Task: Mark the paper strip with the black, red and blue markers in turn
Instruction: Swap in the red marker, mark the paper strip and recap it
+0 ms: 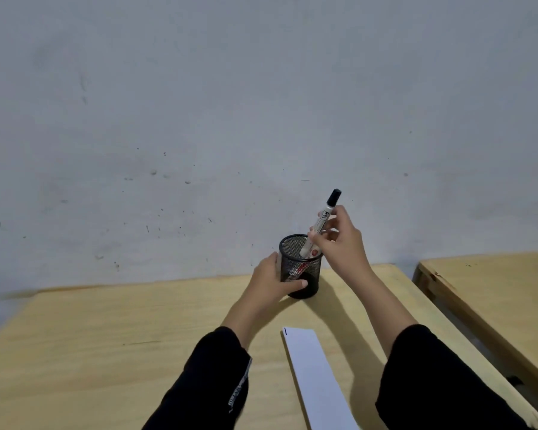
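Note:
A black mesh pen cup (305, 268) stands near the far edge of the wooden table (137, 352). My left hand (271, 279) grips its left side. My right hand (339, 240) pinches a white marker with a black cap (326, 214), tilted, cap up, its lower end inside the cup's mouth. A red-labelled marker (298, 269) shows through the mesh. The white paper strip (316, 377) lies on the table between my forearms, with one short dark line near its far left corner.
A grey scuffed wall (199, 119) rises right behind the table. A second wooden table (491, 293) stands to the right, across a narrow gap. Both my sleeves are black.

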`<state>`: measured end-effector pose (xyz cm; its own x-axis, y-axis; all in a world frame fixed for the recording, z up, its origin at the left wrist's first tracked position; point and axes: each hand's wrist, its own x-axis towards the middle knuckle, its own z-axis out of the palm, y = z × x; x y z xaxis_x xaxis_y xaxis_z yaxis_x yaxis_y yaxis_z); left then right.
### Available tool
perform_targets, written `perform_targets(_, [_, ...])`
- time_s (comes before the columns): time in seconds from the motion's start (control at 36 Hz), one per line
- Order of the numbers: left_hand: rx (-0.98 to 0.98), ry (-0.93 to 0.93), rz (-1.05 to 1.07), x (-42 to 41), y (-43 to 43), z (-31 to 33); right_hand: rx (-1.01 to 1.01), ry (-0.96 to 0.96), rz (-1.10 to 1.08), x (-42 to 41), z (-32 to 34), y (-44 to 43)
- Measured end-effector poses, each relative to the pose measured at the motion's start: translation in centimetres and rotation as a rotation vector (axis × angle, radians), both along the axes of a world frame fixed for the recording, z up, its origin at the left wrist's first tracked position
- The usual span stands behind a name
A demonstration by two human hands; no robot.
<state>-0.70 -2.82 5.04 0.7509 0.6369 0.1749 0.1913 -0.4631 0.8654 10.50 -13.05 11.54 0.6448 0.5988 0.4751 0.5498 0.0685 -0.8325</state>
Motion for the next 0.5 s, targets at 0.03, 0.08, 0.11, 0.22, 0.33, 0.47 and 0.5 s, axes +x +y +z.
perform_targets(0.03, [-0.029, -0.056, -0.009, 0.4, -0.1, -0.3, -0.025, 0.001, 0.001, 0.0, -0.3, 0.3])
perform_targets(0.08, [-0.068, -0.121, -0.01, 1.0, -0.5, -0.6, -0.084, -0.003, 0.014, 0.0, -0.9, 0.7])
perform_targets(0.11, [-0.088, -0.12, 0.007, 1.3, -0.5, -0.8, -0.113, -0.014, 0.023, 0.0, -1.2, 0.9])
perform_targets(0.22, [-0.133, -0.168, 0.038, 1.9, -0.7, -1.2, -0.199, -0.117, 0.017, -0.1, -1.9, 1.4])
perform_targets(0.33, [-0.126, -0.174, 0.057, 2.1, -0.4, -1.6, -0.245, -0.135, 0.041, 0.0, -1.9, 1.6])
perform_targets(0.47, [-0.14, -0.185, 0.058, 2.2, -0.2, -1.8, -0.315, -0.147, 0.059, -0.3, -2.0, 1.9])
perform_targets(0.5, [-0.144, -0.187, 0.062, 2.2, -0.2, -1.9, -0.318, -0.153, 0.052, -0.3, -2.0, 2.0])
